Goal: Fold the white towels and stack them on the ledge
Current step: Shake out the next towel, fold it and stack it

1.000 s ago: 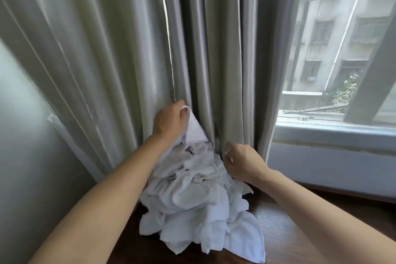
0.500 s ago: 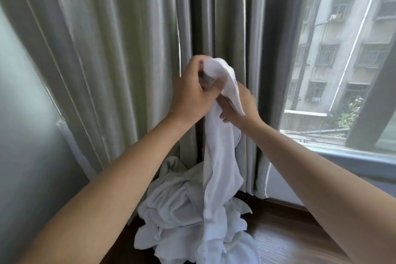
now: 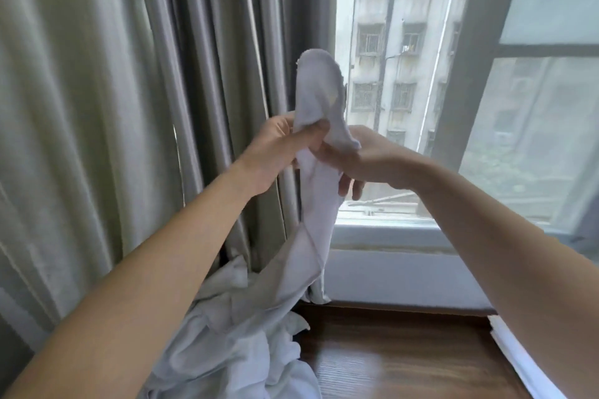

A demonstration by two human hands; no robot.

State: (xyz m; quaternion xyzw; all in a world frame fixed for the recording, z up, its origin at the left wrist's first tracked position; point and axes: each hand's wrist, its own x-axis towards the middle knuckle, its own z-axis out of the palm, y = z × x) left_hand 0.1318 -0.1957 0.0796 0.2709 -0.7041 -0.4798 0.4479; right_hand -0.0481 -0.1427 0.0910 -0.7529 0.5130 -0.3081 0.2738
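- Dark wooden ledge (image 3: 405,363) runs along the near right, below the window.
- Crumpled white towels, the pile (image 3: 240,343), lie on its left end against the curtain (image 3: 113,107).
- Raised above the pile, one towel (image 3: 316,126) hangs down to it, pinched by the left hand (image 3: 278,152) near the top.
- Right hand (image 3: 363,159) grips the towel just beside the left.
- Beyond the window (image 3: 405,74), a grey building.
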